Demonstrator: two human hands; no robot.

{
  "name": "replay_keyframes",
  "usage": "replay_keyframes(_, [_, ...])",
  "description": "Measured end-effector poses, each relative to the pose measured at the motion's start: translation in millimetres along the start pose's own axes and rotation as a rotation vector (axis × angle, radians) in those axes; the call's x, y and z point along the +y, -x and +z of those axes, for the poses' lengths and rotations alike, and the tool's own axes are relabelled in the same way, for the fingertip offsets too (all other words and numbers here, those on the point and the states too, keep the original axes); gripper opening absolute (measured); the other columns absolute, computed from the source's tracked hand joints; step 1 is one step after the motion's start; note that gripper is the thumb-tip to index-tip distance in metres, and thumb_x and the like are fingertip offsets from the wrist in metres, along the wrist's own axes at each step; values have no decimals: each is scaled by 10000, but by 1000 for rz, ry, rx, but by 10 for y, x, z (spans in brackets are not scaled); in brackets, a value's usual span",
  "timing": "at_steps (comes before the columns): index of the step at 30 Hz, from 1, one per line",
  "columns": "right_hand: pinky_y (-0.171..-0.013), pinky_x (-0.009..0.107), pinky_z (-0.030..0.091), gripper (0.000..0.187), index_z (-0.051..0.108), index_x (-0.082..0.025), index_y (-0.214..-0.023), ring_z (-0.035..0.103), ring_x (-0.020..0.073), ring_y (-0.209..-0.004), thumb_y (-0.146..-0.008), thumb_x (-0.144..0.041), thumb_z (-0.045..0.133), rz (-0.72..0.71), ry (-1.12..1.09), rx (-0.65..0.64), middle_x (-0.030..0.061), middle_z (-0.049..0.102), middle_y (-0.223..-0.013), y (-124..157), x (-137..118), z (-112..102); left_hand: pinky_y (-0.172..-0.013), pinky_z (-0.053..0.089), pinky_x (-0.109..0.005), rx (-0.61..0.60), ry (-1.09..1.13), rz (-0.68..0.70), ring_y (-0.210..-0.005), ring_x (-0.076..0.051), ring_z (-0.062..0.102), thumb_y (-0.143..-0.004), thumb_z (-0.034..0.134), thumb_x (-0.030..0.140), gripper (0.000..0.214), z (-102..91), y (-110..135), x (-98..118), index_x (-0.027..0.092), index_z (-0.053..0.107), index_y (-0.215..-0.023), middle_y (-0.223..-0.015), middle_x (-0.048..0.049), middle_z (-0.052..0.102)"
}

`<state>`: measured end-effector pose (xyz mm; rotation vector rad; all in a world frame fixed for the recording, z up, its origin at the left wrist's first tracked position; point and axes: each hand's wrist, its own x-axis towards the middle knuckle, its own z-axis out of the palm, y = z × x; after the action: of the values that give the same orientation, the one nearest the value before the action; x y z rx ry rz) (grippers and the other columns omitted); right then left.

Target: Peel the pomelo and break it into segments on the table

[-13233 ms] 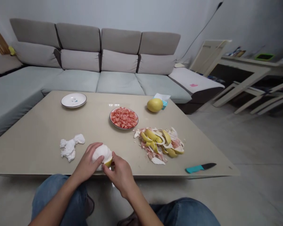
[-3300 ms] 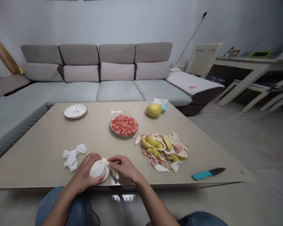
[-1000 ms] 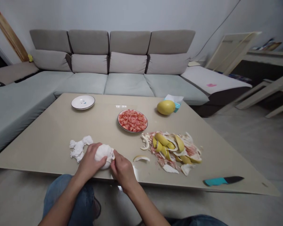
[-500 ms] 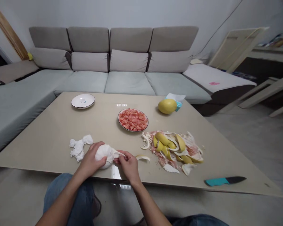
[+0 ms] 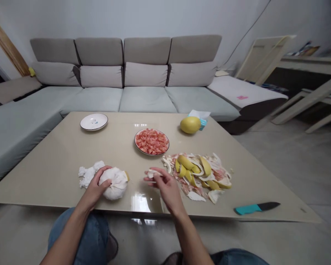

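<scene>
My left hand [image 5: 95,185] grips a peeled white pomelo [image 5: 114,182] resting near the front edge of the beige table [image 5: 55,165]; a small yellow bit of rind shows on its right side. My right hand [image 5: 165,186] hovers to the right of the fruit, its fingers pinched on a white strip of peel [image 5: 153,173]. It is close to the heap of yellow and white peelings [image 5: 200,173].
A crumpled white tissue [image 5: 86,174] lies left of the pomelo. A plate of pink fruit pieces [image 5: 152,141], an empty white plate [image 5: 94,122], a whole yellow pomelo [image 5: 190,124] and a tissue pack sit farther back. A teal-handled knife [image 5: 255,208] lies at the front right. Grey sofa behind.
My right hand has torn a strip of white peel off the pomelo and carried it right toward the peel heap. The left hand still holds the fruit.
</scene>
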<state>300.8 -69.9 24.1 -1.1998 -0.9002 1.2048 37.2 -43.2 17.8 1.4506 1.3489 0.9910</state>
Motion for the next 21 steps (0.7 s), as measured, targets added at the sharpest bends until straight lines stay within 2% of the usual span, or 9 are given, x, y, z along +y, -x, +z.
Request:
replay_keyframes(2, [-802, 425, 557, 303, 643, -174, -1099, 704, 246, -873, -857, -301, 511, -236, 424, 145, 119, 717, -1021, -93, -86, -231, -952, 471, -399, 2, 5, 10, -1141, -302, 576, -778, 603, 439, 493, 13, -1, 7, 204, 566, -1211, -1202, -80, 636])
replay_keyframes(4, [-949, 539, 458, 338, 647, -149, -1122, 627, 315, -1072, -821, -206, 503, -417, 805, 310, 175, 667, -1157, -170, -124, -424, -976, 454, -404, -7, 3, 24, -1143, -296, 572, -785, 603, 432, 497, 27, 4, 2, 207, 563, -1226, -1229, -83, 619])
replay_keyframes(7, [-1062, 621, 294, 389, 633, -97, -1166, 424, 389, -1304, -797, -178, 540, -540, 1029, 437, 241, 494, -1387, -150, -92, -456, -1024, 417, -410, -28, -16, 49, -1185, -293, 542, -786, 618, 419, 509, 39, 16, -16, 221, 555, -1250, -1284, -83, 585])
replay_keyframes(9, [-1055, 573, 351, 372, 632, -123, -1182, 456, 359, -1290, -839, -245, 554, -535, 936, 304, 214, 523, -1370, -34, -28, -276, -1042, 401, -412, -46, -30, 76, -1208, -295, 522, -777, 636, 413, 529, 42, 21, -23, 221, 547, -1262, -1299, -87, 572])
replay_keyframes(10, [-1018, 511, 425, 372, 621, -148, -1204, 542, 316, -1216, -863, -281, 553, -497, 829, 150, 186, 590, -1302, 41, 8, -145, -1045, 399, -411, -61, -34, 90, -1215, -296, 517, -773, 645, 408, 542, 43, 25, -25, 218, 540, -1270, -1303, -91, 566])
replay_keyframes(12, [-852, 377, 553, 420, 568, -176, -1282, 662, 243, -1032, -896, -341, 552, -320, 594, -128, 152, 634, -1247, 184, 66, 129, -1044, 403, -402, -101, -33, 119, -1229, -296, 506, -763, 664, 390, 577, 44, 35, -22, 208, 518, -1290, -1322, -103, 549])
replay_keyframes(13, [-813, 340, 563, 443, 549, -178, -1304, 671, 228, -1009, -899, -358, 560, -250, 519, -201, 148, 624, -1266, 241, 82, 249, -1044, 405, -398, -123, -28, 131, -1233, -295, 503, -756, 675, 381, 595, 43, 42, -19, 202, 508, -1299, -1333, -110, 541])
replay_keyframes(16, [-805, 292, 535, 380, 556, -182, -1279, 673, 196, -949, -938, -346, 513, -218, 464, -310, 114, 678, -1158, 328, 69, 461, -1035, 421, -394, -174, -1, 138, -1219, -297, 523, -744, 693, 373, 634, 38, 60, -11, 185, 490, -1314, -1339, -128, 543])
replay_keyframes(21, [-682, 238, 466, 236, 621, -178, -920, 614, 159, -714, -972, -262, 407, -326, 611, -319, 40, 683, -809, 332, 16, 508, -1026, 436, -398, -129, 22, 115, -1180, -289, 561, -739, 676, 381, 642, 57, 61, 13, 173, 491, -1317, -1289, -127, 590])
